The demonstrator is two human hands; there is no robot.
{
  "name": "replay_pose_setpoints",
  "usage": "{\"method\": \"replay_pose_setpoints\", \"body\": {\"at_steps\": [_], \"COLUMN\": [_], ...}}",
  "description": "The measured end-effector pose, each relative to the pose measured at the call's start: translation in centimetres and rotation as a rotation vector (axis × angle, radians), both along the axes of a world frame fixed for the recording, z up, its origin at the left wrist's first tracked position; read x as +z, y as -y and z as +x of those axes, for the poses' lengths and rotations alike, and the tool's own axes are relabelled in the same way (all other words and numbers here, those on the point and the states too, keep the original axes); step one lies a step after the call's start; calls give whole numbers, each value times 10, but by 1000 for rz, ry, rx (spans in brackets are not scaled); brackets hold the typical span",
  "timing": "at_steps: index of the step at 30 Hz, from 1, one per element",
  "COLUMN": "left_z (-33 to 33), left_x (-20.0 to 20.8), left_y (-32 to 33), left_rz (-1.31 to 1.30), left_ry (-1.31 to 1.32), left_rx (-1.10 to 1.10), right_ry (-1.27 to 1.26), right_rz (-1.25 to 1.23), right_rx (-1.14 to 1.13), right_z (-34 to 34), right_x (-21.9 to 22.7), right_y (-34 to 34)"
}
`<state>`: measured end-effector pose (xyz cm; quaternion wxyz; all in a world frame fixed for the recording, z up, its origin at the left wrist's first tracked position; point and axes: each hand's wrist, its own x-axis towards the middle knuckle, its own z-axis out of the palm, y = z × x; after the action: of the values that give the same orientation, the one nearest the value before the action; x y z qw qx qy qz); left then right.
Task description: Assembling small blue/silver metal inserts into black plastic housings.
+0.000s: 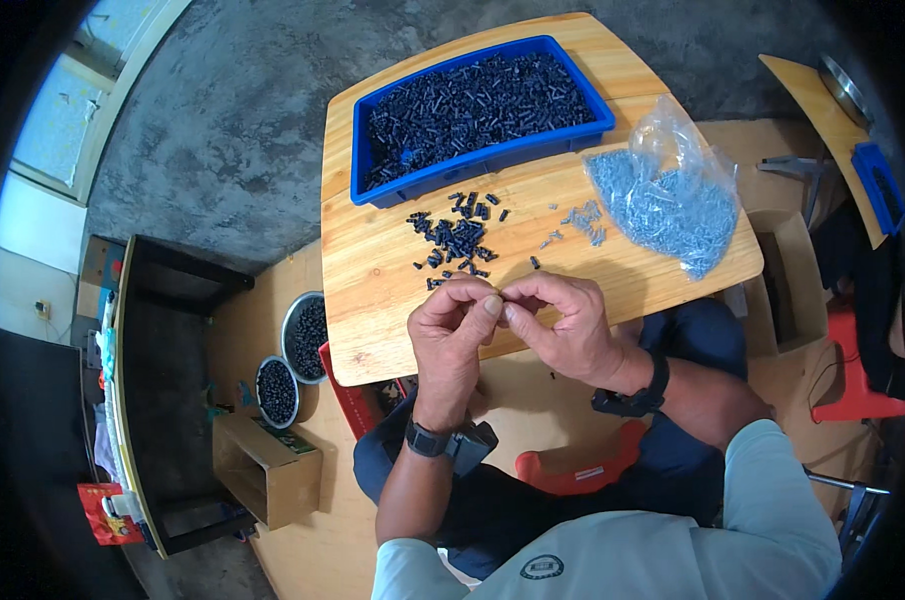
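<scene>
My left hand [456, 325] and my right hand [561, 318] meet over the near edge of the wooden table [373, 330]. Thumbs and forefingers of both are pinched together, fingertips touching. Whatever lies between them is too small and too covered to make out. Just beyond my hands is a loose pile of small black cylindrical parts [457, 238], with one single black part [535, 263] apart from it. Farther right lie several small silvery pieces [585, 220], beside a clear plastic bag [668, 205] full of similar pieces.
A blue bin [483, 152] full of black parts stands at the table's far side. On the floor to the left are two metal bowls [295, 375] of black parts and a cardboard box [273, 470]. A red stool [845, 375] and another person's leg are at right.
</scene>
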<state>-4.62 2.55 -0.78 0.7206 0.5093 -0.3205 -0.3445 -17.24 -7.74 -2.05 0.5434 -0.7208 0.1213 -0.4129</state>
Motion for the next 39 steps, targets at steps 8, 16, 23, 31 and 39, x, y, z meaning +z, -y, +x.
{"method": "replay_pose_setpoints", "body": {"at_steps": [8, 16, 23, 31, 39], "left_z": [5, 12, 15, 14, 15], "left_x": [6, 14, 11, 7, 5], "left_y": [1, 8, 5, 2, -1], "left_rz": [129, 61, 76, 96, 61], "left_ry": [314, 935, 1018, 1092, 1248], "left_rx": [84, 150, 85, 66, 69], "right_ry": [-79, -126, -155, -254, -295], "right_rz": [215, 564, 623, 673, 703], "right_rx": [111, 328, 365, 430, 452], "right_z": [4, 8, 8, 3, 2], "right_x": [-10, -5, -13, -10, -4], "right_y": [5, 26, 29, 34, 31]}}
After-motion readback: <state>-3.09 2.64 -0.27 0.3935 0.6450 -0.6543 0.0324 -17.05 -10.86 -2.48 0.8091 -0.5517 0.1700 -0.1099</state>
